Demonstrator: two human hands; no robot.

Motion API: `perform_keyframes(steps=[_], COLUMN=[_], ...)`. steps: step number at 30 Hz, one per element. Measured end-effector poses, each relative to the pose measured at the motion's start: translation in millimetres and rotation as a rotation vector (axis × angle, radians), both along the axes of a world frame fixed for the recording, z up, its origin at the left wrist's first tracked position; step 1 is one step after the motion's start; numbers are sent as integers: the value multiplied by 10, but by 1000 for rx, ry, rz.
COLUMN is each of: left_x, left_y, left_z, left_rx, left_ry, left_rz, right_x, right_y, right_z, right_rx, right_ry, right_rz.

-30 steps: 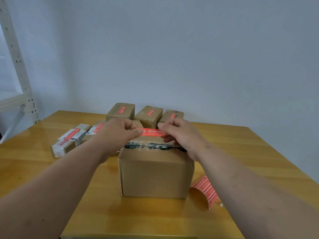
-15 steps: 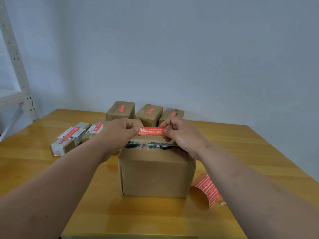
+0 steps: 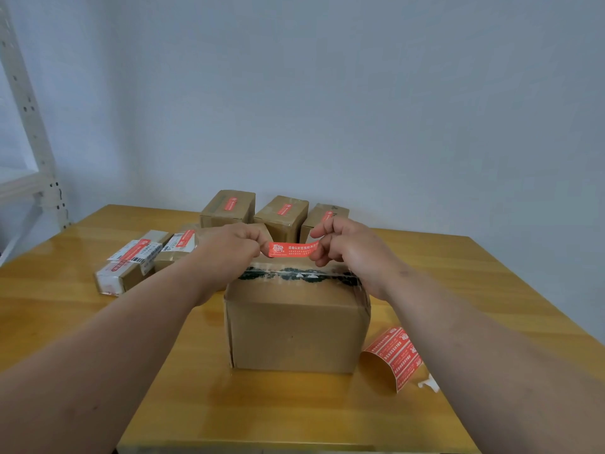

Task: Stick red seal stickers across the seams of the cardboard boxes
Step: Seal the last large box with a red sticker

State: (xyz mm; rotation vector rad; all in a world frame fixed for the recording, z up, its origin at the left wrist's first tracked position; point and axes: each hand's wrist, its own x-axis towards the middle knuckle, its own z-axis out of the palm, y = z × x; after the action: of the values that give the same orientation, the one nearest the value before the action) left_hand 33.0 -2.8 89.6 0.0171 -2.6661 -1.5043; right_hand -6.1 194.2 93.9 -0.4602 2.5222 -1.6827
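Note:
A red seal sticker [image 3: 293, 249] with white print is stretched flat between both hands, a little above the top of a cardboard box [image 3: 296, 329] in the middle of the table. My left hand [image 3: 229, 247] pinches its left end and my right hand [image 3: 343, 245] pinches its right end. The box's top seam is covered with clear tape over dark print. The far part of the box top is hidden behind my hands.
A curled sheet of red stickers [image 3: 394, 355] lies right of the box. Three boxes with red seals [image 3: 281, 214] stand at the back. Flat parcels [image 3: 131, 260] lie at the left on the wooden table [image 3: 491, 290]. A white metal rack [image 3: 29, 152] stands far left.
Both hands have lifted the sticker slightly and pulled it straighter and flatter above the box top. The box and the sticker sheet have not moved.

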Motion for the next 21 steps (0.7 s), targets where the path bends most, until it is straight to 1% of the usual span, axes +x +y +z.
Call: perform_keyframes(steps=[3, 8, 10, 13, 17, 21], left_x=[13, 51, 62, 41, 20, 6], left_y=[2, -32, -39, -45, -26, -9], left_z=[10, 13, 8, -6, -3, 6], left_rx=[-1, -22, -68, -126, -172, -274], left_ry=[12, 61, 85, 65, 56, 89], left_rz=[-1, 13, 19, 18, 26, 29], right_x=[33, 25, 26, 34, 35, 35], right_y=[-12, -38, -38, -38, -51, -57], right_z=[-3, -35, -32, -26, -1, 3], right_rx=[-61, 48, 60, 108, 134, 224], right_ry=[-4, 90, 95, 107, 77, 92], right_rz=[10, -12, -10, -2, -11, -15])
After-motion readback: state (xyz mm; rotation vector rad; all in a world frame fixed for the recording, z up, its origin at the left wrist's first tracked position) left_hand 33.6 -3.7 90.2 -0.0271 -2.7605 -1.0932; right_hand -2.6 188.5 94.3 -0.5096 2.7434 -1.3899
